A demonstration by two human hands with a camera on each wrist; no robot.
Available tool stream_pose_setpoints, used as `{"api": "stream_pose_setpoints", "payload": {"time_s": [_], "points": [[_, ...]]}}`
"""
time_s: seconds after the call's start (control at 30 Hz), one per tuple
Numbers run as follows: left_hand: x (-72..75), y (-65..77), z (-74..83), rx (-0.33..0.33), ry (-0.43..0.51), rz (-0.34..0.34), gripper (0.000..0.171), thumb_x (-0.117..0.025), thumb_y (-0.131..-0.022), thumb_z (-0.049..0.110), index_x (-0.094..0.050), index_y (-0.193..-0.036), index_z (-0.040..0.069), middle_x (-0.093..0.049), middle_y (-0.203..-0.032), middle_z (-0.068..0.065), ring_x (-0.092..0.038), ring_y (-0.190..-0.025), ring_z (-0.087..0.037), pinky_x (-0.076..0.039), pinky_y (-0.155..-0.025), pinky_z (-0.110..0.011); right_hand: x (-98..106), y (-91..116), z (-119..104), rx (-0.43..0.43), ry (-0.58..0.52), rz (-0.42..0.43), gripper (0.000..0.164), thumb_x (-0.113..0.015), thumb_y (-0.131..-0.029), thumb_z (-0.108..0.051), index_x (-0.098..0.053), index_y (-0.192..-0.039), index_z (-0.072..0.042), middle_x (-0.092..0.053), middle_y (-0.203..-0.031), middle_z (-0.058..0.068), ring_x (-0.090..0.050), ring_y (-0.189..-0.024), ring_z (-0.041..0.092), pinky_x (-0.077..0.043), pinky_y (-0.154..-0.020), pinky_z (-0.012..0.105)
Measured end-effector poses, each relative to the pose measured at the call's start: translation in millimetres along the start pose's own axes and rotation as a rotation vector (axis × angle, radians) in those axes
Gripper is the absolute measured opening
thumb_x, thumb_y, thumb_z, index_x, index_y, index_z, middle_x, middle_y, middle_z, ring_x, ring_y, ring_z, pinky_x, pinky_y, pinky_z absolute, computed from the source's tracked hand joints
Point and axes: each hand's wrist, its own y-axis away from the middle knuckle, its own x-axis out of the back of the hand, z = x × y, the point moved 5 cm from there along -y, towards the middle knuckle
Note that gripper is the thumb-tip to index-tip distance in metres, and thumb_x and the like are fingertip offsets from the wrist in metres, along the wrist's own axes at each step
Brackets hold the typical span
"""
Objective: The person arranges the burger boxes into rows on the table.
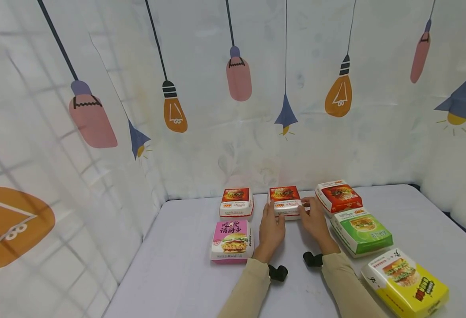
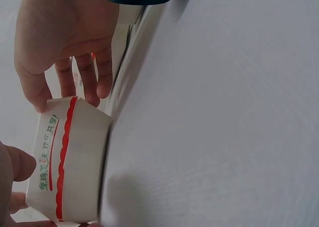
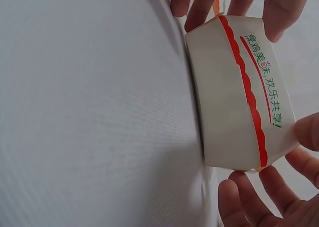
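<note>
Both hands hold a red-and-white burger box by its two ends, at the back middle of the table. My left hand is at its left side, my right hand at its right. In the left wrist view the box front shows a red scalloped line and green writing; the right hand has its thumb at the front edge. In the right wrist view the left thumb lies against the front near one end. The box's base is close to the tabletop; contact is unclear.
Left of the hands are another red-and-white box and a pink box. On the right a red box, a green box and a yellow box form a slanting row. A lamp-patterned curtain stands behind the table.
</note>
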Motion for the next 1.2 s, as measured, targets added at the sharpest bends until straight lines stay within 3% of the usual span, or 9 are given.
{"api": "stream_pose_setpoints", "payload": {"time_s": [0.3, 0.57, 0.73, 0.9, 1.03, 1.13, 1.2], "points": [[1.2, -0.2, 2.1, -0.012, -0.001, 0.022, 0.062, -0.056, -0.104, 0.021, -0.032, -0.160, 0.010, -0.026, -0.166, -0.023, -0.035, -0.150, -0.043, -0.037, -0.116, -0.060, 5, 2, -4, -0.073, 0.019, -0.013, 0.044, -0.050, -0.104, -0.024, -0.042, -0.141, 0.000, -0.039, -0.141, 0.028, -0.046, -0.122, 0.041, -0.045, -0.102, 0.057], [15.8, 4.2, 23.5, -0.093, -0.053, 0.120, 0.064, -0.061, -0.101, 0.020, -0.036, -0.157, 0.003, -0.027, -0.164, -0.029, -0.037, -0.147, -0.045, -0.041, -0.111, -0.061, 27, 1, -27, -0.019, 0.025, 0.031, 0.046, -0.052, -0.104, -0.022, -0.042, -0.143, 0.001, -0.039, -0.141, 0.027, -0.043, -0.124, 0.042, -0.044, -0.104, 0.058], [25.8, 7.6, 41.0, -0.130, -0.048, 0.170, 0.061, -0.062, -0.100, 0.021, -0.040, -0.154, 0.005, -0.030, -0.164, -0.025, -0.039, -0.147, -0.041, -0.043, -0.111, -0.059, 49, 2, -49, 0.056, -0.013, 0.013, 0.046, -0.051, -0.105, -0.020, -0.041, -0.144, 0.003, -0.040, -0.140, 0.027, -0.047, -0.124, 0.042, -0.044, -0.103, 0.055], [36.0, 15.4, 63.9, -0.214, 0.022, 0.218, 0.051, -0.064, -0.098, 0.019, -0.049, -0.146, 0.010, -0.040, -0.158, -0.017, -0.045, -0.142, -0.033, -0.046, -0.110, -0.054, 89, 14, -77, 0.132, -0.052, 0.032, 0.046, -0.049, -0.107, -0.025, -0.043, -0.143, 0.001, -0.046, -0.138, 0.024, -0.052, -0.119, 0.037, -0.046, -0.097, 0.047], [38.7, 22.9, 83.1, -0.295, 0.073, 0.174, 0.036, -0.062, -0.099, 0.019, -0.060, -0.134, 0.012, -0.060, -0.139, -0.009, -0.058, -0.125, -0.024, -0.052, -0.101, -0.044, 132, 31, -100, 0.195, -0.037, 0.090, 0.047, -0.046, -0.108, -0.031, -0.044, -0.144, -0.002, -0.051, -0.134, 0.020, -0.053, -0.119, 0.033, -0.043, -0.096, 0.037], [35.5, 31.0, 97.1, -0.367, 0.084, 0.084, 0.025, -0.060, -0.101, 0.020, -0.067, -0.124, 0.014, -0.070, -0.119, -0.003, -0.065, -0.108, -0.016, -0.055, -0.090, -0.028, 162, 45, -109, 0.211, 0.012, 0.150, 0.047, -0.044, -0.108, -0.033, -0.044, -0.145, -0.004, -0.054, -0.133, 0.017, -0.051, -0.121, 0.031, -0.040, -0.094, 0.028], [30.9, 38.8, 106.0, -0.422, 0.075, 0.016, 0.020, -0.059, -0.102, 0.019, -0.069, -0.119, 0.016, -0.072, -0.110, 0.000, -0.066, -0.099, -0.010, -0.053, -0.081, -0.019, 177, 52, -110, 0.213, 0.055, 0.171, 0.046, -0.044, -0.109, -0.034, -0.045, -0.145, -0.005, -0.056, -0.133, 0.018, -0.051, -0.122, 0.033, -0.040, -0.093, 0.030]]}}
